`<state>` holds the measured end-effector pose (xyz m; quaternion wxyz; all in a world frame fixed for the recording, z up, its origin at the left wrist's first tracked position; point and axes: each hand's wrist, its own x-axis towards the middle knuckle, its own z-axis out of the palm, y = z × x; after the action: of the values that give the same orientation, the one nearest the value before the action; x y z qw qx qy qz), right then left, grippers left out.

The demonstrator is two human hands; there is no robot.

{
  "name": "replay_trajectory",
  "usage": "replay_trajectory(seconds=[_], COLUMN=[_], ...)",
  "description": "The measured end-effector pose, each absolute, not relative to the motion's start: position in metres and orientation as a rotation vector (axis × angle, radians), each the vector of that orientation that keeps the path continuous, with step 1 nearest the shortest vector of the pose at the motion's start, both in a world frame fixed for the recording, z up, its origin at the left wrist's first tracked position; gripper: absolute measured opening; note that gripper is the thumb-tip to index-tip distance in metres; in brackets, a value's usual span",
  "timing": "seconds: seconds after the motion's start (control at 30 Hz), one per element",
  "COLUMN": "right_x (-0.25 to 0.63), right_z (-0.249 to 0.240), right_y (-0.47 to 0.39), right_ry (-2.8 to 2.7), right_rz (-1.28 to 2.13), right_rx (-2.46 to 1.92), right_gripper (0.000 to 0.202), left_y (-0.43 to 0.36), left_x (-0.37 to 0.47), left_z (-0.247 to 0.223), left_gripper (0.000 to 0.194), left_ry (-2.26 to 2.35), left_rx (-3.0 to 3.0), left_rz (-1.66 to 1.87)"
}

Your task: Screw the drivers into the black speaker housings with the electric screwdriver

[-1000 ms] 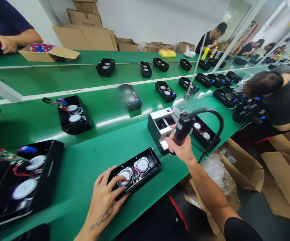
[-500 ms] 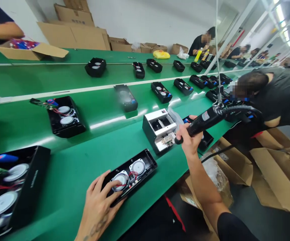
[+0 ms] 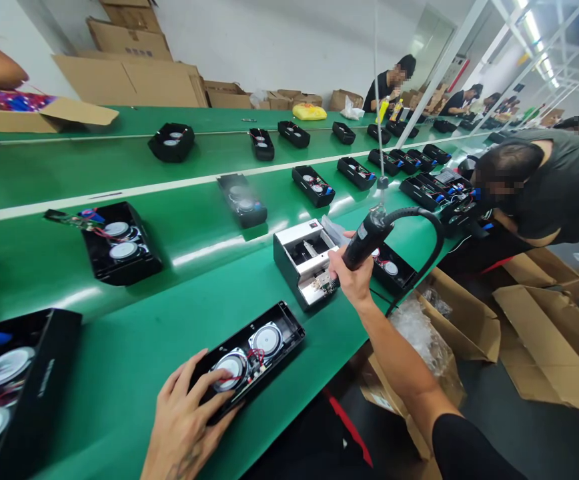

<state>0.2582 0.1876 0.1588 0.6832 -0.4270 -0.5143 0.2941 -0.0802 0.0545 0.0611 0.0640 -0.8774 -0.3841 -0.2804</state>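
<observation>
My left hand (image 3: pixel 189 407) grips the near left end of a black speaker housing (image 3: pixel 256 363), fingers over one of its two white-coned speakers and thumb along the near side. Red wires lie between the cones. My right hand (image 3: pixel 352 277) is wrapped round a black electric screwdriver (image 3: pixel 368 235), which hangs on a cord and trails a thick black cable. The screwdriver's lower end is at the front of a silver-and-black screw feeder (image 3: pixel 297 235); its tip is hidden behind my fingers. Another speaker housing (image 3: pixel 392 267) lies just beyond my right hand.
More open housings (image 3: pixel 119 243) stand on the green belt (image 3: pixel 199 233), one large at near left. A co-worker (image 3: pixel 534 180) bends over units at right. Cardboard boxes (image 3: pixel 544 340) and a plastic bag (image 3: pixel 419 333) sit below the table's right edge.
My right hand has drawn the screwdriver leftward and tilted it more upright, its lower end now at the feeder's front. My left hand still holds the housing. The view has shifted slightly.
</observation>
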Motion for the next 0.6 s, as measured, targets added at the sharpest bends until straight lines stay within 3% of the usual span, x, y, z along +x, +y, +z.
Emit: replay_trajectory(seconds=[0.6], right_x=[0.2615], right_z=[0.1494], right_y=[0.1879], right_ry=[-1.2], right_rz=[0.667], right_rx=[-0.937], right_gripper=[0.04], left_y=[0.0554], left_x=[-0.079], left_z=[0.0638], left_gripper=[0.008], left_ry=[-1.137], left_rx=[-2.651], left_rz=[-0.829])
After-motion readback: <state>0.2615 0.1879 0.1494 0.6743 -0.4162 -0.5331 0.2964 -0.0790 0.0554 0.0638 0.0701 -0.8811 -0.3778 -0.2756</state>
